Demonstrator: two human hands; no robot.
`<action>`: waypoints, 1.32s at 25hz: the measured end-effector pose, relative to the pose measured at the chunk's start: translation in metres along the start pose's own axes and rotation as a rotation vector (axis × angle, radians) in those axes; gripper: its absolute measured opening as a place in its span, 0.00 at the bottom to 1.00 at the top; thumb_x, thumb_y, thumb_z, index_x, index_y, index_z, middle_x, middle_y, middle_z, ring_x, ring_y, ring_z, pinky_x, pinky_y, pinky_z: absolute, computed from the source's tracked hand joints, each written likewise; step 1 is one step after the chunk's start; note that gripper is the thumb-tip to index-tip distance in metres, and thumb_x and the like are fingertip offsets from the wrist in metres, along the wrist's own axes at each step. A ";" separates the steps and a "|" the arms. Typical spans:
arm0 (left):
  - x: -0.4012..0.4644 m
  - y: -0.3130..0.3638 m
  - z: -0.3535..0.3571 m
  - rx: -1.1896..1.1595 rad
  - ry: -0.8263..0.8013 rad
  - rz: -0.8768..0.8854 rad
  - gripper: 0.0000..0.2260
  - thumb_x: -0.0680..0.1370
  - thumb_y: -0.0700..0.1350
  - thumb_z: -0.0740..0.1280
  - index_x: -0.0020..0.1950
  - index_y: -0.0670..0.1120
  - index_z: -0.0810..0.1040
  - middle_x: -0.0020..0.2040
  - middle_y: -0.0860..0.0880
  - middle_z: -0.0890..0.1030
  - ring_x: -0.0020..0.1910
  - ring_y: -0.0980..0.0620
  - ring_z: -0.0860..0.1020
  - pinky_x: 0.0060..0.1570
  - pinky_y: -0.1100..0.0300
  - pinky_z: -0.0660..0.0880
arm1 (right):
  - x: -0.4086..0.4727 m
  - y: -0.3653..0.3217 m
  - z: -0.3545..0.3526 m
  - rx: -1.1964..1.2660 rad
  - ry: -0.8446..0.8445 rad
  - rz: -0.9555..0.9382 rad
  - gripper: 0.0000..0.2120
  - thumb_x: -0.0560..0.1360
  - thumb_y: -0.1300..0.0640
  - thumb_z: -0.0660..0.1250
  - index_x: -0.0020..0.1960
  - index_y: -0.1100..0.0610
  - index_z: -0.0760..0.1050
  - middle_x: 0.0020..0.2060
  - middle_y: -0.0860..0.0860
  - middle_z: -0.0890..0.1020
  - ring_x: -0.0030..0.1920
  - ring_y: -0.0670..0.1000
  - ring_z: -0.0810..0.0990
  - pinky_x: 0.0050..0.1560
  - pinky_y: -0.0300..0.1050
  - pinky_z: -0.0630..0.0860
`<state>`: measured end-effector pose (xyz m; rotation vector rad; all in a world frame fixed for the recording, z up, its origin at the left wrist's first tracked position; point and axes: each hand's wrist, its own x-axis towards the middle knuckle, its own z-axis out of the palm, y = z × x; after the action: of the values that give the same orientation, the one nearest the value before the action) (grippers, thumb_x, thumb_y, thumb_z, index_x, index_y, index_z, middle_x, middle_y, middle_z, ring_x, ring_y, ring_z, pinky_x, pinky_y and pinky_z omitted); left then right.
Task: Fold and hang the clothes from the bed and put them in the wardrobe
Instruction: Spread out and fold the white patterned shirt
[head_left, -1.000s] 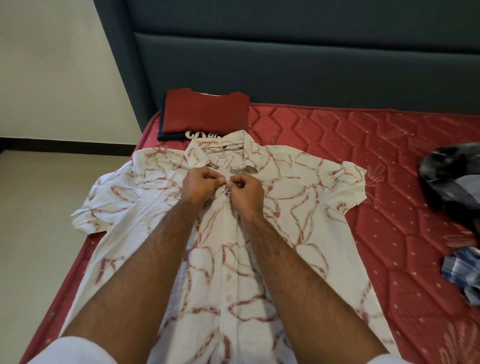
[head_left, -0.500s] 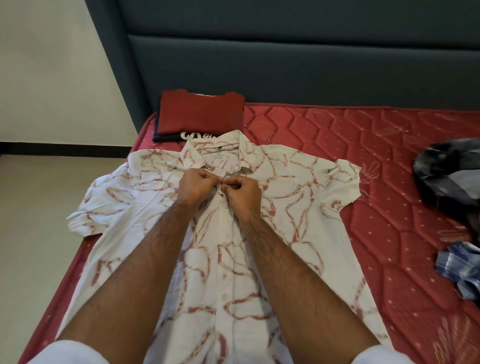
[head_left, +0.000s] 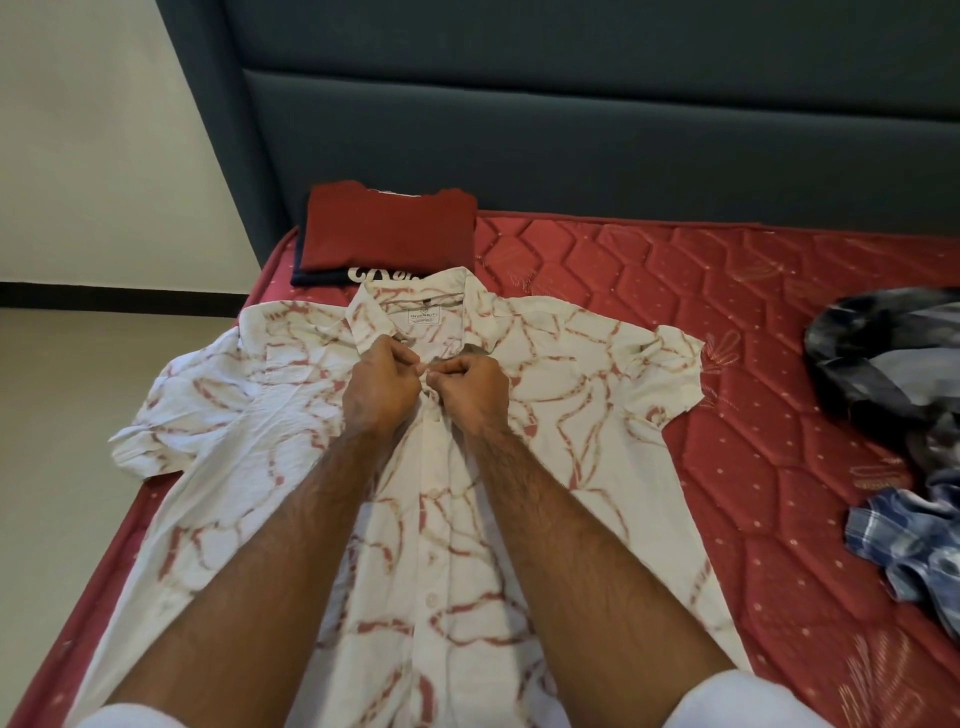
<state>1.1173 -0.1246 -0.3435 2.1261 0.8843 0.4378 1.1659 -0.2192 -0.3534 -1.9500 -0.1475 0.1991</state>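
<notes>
Shirt (head_left: 571, 415) pinched under both hands

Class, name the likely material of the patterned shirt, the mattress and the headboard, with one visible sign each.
Patterned shirt: thin woven fabric, probably cotton or rayon; matte, finely crinkled. Mattress: quilted textile cover with a slight sheen; stitched hexagons. Headboard: padded upholstery, fabric or faux leather; smooth, seamed panels.

One patterned shirt (head_left: 561, 415) lies under two hands, the left hand (head_left: 382, 387) and right hand (head_left: 475, 389). Beyond them sit two folded garments (head_left: 389, 228); to their right, two loose ones (head_left: 883, 353).
</notes>
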 end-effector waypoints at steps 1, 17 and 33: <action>-0.001 0.000 0.001 -0.004 0.012 0.000 0.04 0.79 0.44 0.68 0.53 0.52 0.75 0.47 0.55 0.83 0.48 0.52 0.79 0.44 0.54 0.74 | 0.000 -0.002 -0.001 -0.031 0.002 0.011 0.01 0.70 0.58 0.77 0.41 0.54 0.86 0.39 0.45 0.87 0.43 0.46 0.85 0.49 0.51 0.83; 0.006 -0.004 -0.004 -0.092 -0.095 0.053 0.13 0.78 0.43 0.69 0.58 0.52 0.70 0.45 0.56 0.80 0.47 0.54 0.80 0.50 0.49 0.79 | -0.004 -0.012 -0.002 -0.134 0.122 0.090 0.02 0.74 0.52 0.70 0.45 0.50 0.80 0.40 0.43 0.84 0.44 0.47 0.81 0.40 0.43 0.72; 0.065 0.008 -0.017 0.200 -0.158 0.205 0.15 0.80 0.41 0.63 0.64 0.50 0.81 0.61 0.50 0.82 0.59 0.50 0.79 0.60 0.52 0.77 | 0.055 -0.038 -0.008 0.137 -0.063 0.223 0.02 0.68 0.58 0.73 0.39 0.57 0.81 0.36 0.54 0.86 0.41 0.56 0.86 0.47 0.53 0.84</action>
<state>1.1566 -0.0733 -0.3256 2.4106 0.6450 0.2881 1.2207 -0.2014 -0.3188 -1.8228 0.0424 0.4072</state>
